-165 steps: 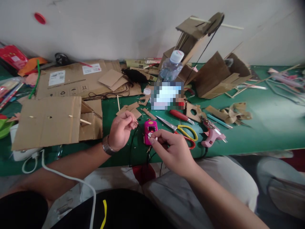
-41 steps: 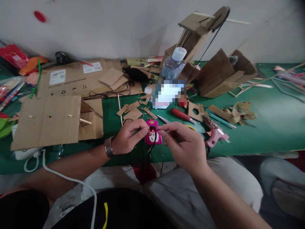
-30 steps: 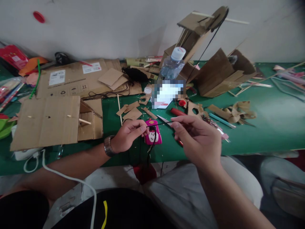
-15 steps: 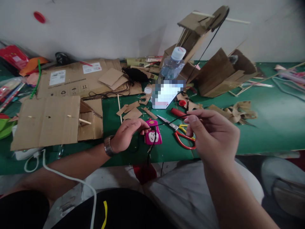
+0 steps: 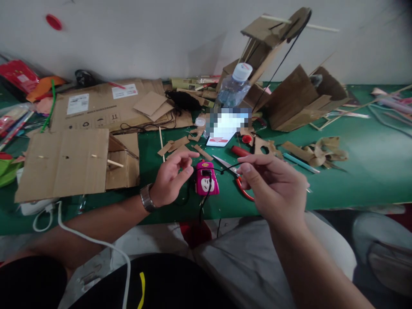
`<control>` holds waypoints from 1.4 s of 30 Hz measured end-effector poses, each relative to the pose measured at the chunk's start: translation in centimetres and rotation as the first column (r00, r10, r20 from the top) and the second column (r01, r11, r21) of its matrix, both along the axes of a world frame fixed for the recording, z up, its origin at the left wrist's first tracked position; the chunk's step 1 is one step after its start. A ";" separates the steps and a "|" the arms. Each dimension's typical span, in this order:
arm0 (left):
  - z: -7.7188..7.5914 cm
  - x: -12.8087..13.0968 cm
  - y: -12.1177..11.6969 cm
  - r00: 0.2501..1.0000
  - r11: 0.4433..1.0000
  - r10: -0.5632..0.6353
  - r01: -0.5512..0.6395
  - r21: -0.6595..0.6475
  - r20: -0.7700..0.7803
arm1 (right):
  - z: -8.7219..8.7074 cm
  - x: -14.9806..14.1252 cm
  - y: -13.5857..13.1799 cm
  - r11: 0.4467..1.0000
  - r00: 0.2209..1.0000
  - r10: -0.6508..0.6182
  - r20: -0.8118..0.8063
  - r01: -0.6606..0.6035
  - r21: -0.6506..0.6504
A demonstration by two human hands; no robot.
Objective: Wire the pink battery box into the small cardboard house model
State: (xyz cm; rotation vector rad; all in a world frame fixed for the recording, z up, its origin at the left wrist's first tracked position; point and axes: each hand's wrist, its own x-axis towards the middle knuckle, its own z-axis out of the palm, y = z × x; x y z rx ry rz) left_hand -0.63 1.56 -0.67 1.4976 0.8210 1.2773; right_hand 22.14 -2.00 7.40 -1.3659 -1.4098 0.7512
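Observation:
My right hand (image 5: 273, 189) is closed in a pinch on a thin black string (image 5: 229, 167), held just right of a pink power socket (image 5: 207, 182) on the green table (image 5: 354, 171). The string runs left from the pinch, knots near the socket and hangs down over the table's front edge. My left hand (image 5: 170, 178), with a watch on its wrist, hovers just left of the socket. Its forefinger and thumb are apart with nothing between them. Red-handled scissors (image 5: 222, 162) lie partly hidden behind my right hand.
A folded cardboard box (image 5: 77, 165) with wooden sticks through it sits at the left. Behind are flat cartons (image 5: 96, 105), a water bottle (image 5: 233, 88), a cardboard-and-stick structure (image 5: 273, 38), a red-handled knife (image 5: 240, 151) and cardboard scraps. A white cable (image 5: 93, 242) crosses my lap.
My right hand drew the string out to the right, then came back towards the socket. My left hand's pinch has opened and let go of the string.

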 end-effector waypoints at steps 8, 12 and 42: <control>1.3 0.2 -1.5 0.964 0.975 -0.180 0.201 0.090 -0.198 | -0.7 -1.3 -0.6 0.987 0.986 0.157 0.062 -0.155 -0.029; 1.4 0.5 -1.7 0.962 0.974 -0.181 0.204 0.098 -0.207 | -0.9 -1.8 -0.7 0.980 0.979 0.197 0.048 -0.195 -0.031; 0.3 0.9 -0.4 0.951 0.923 -0.026 0.142 -0.358 0.309 | -2.0 -2.9 -1.3 0.864 0.869 0.471 0.150 -0.489 0.118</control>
